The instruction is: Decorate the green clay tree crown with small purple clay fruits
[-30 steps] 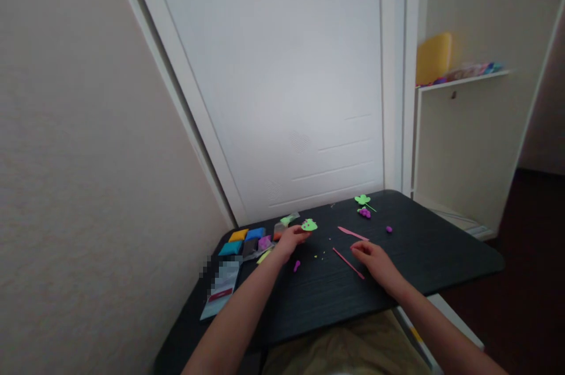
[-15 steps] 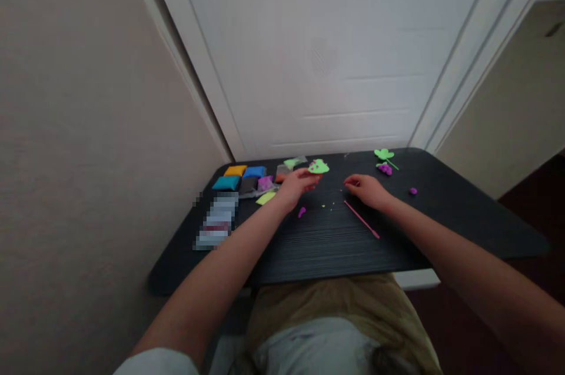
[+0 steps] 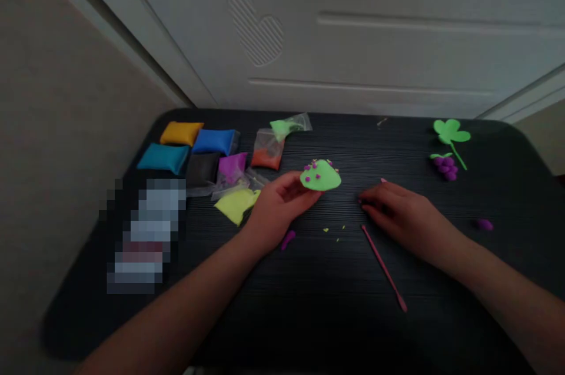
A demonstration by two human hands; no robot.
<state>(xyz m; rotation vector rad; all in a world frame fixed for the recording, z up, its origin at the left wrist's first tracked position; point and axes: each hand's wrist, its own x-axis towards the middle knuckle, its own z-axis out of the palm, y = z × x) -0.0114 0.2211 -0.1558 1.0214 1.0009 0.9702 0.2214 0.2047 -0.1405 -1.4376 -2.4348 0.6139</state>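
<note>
My left hand (image 3: 282, 204) is closed on a light green clay piece (image 3: 324, 178) dotted with small purple balls, held above the table. To its right, my right hand (image 3: 404, 213) rests low over the table with thumb and fingertips pinched together. Whatever lies between those fingertips is too small to make out. Below my right hand lies a pink modelling tool (image 3: 384, 269). A purple clay strip (image 3: 288, 239) sits just under my left wrist, and tiny yellow-green crumbs (image 3: 325, 229) are scattered between the hands.
Several coloured clay packets, such as the blue packet (image 3: 215, 141) and the yellow packet (image 3: 236, 205), cover the table's left side. At right are a green clover shape (image 3: 450, 129), a purple grape cluster (image 3: 445, 167) and a purple lump (image 3: 484, 225). A white panel (image 3: 375, 57) stands behind.
My view has tilted down and come nearer to the table. My left hand still holds the green clay piece, and my right hand stays low beside the pink tool.
</note>
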